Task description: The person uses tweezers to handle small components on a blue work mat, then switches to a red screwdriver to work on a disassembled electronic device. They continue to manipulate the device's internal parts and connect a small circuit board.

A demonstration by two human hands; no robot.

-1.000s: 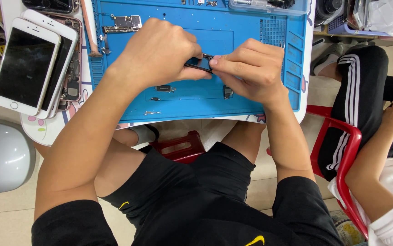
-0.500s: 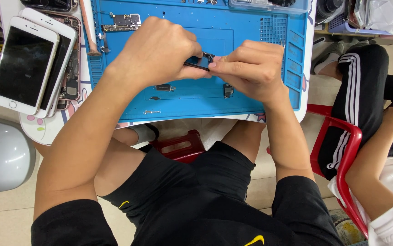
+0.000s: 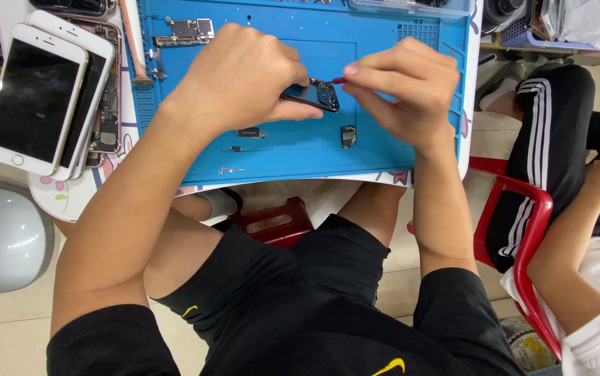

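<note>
Two hands: both work over the blue mat (image 3: 411,150), close together.
Left hand (image 3: 244,80): fingers pinched on a small dark phone part (image 3: 312,95), held just above the mat's middle.
Right hand (image 3: 401,87): fingertips pressed together on a thin red-tipped tool (image 3: 339,81), its tip touching the part.
On the mat: a circuit board (image 3: 183,31) near the top, small loose pieces (image 3: 348,136) below the hands.
Left of the mat: stacked white phones (image 3: 35,97).
Right side: another person's arm (image 3: 582,230) beside a red chair (image 3: 523,209).

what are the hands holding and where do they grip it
Left hand pinches a small dark phone part by its left end; right hand holds a red-tipped tool near its tip.
</note>
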